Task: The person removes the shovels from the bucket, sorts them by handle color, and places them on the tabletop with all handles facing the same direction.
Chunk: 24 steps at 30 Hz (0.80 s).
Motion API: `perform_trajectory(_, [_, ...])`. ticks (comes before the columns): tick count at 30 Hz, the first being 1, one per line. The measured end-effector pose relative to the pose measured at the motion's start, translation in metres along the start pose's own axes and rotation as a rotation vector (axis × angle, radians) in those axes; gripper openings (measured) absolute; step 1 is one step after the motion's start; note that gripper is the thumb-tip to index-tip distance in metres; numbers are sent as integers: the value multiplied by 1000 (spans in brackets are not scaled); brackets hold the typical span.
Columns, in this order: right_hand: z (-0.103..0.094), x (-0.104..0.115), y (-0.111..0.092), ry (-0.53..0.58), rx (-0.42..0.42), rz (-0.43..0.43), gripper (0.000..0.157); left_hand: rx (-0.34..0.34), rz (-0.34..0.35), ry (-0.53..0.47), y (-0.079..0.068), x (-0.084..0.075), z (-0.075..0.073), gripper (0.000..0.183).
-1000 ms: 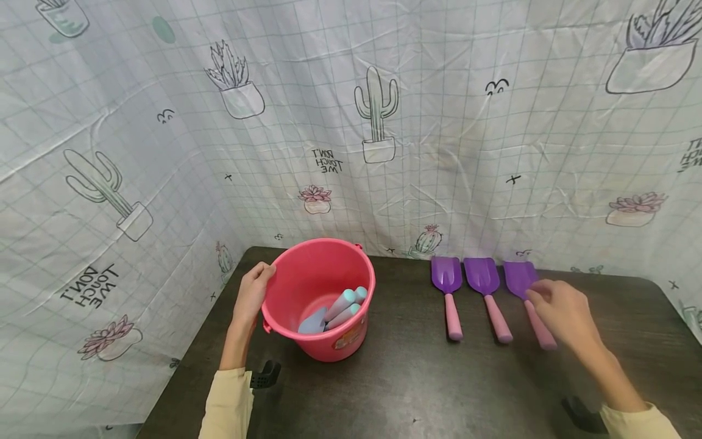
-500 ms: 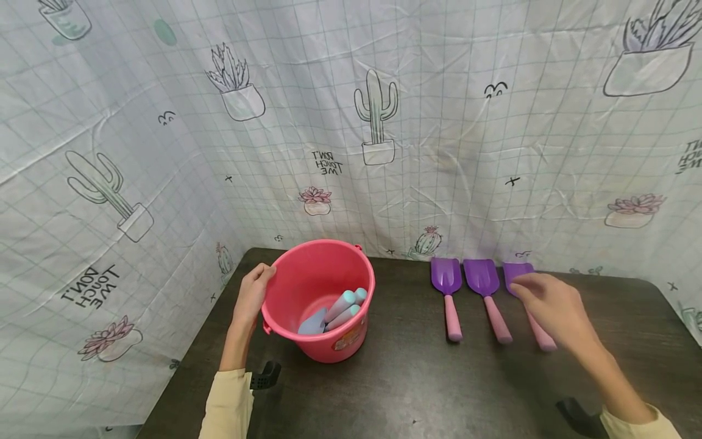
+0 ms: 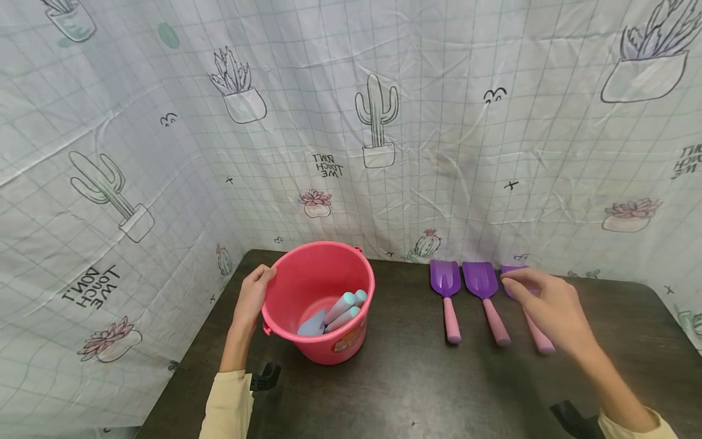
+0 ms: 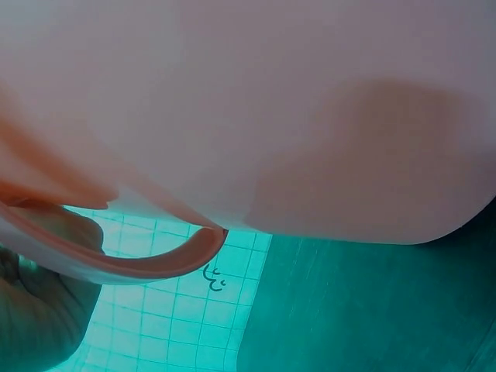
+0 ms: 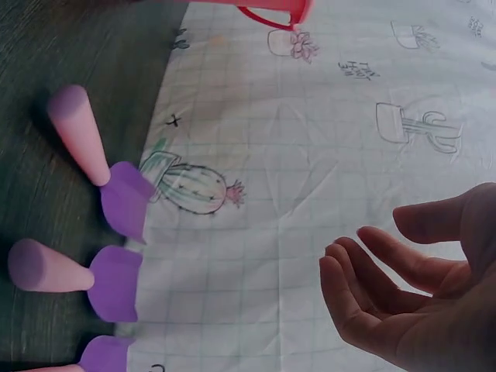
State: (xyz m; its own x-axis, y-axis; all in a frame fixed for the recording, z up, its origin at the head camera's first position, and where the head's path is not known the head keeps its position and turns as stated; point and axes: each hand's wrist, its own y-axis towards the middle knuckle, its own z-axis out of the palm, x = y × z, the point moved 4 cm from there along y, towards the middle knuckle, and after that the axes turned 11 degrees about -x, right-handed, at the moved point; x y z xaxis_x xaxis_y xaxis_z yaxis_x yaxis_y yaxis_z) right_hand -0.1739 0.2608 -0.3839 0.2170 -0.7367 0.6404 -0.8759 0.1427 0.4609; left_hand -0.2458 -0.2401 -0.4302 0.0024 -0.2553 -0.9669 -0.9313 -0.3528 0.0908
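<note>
In the head view my left hand (image 3: 253,292) grips the left rim of a pink bucket (image 3: 290,268), which leans toward me. The left wrist view shows the bucket's outer wall (image 4: 256,116) and its curved handle (image 4: 155,267) beside the hand. Inside the bucket lie several toy tools with pale handles (image 3: 341,308) and a grey-blue blade (image 3: 312,324). On the right, three purple toy shovels with pink handles lie in a row: left (image 3: 445,277), middle (image 3: 480,279) and right (image 3: 540,335). My right hand (image 3: 551,305) hovers over the right shovel, fingers loosely bent and holding nothing.
The dark tabletop (image 3: 406,390) ends at the back against a white grid-patterned cloth (image 3: 450,122) with cactus drawings. Another side of the cloth hangs along the left edge. The shovel blades lie close to the back edge.
The right hand has moved slightly left and up above the right shovel, covering more of its blade. The left hand and the bucket hold still.
</note>
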Motion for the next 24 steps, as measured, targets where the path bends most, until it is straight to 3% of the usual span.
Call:
perform_trajectory(11, [7, 21, 2, 15, 68, -52, 24, -36, 26, 58, 0, -2, -2, 30])
perform_trajectory(17, [15, 32, 2, 28, 139, -21, 26, -48, 25, 92, 0, -4, -4, 31])
perform_trajectory(24, [19, 51, 3, 39, 124, -51, 21, -15, 0, 59, -2, -9, -5, 32])
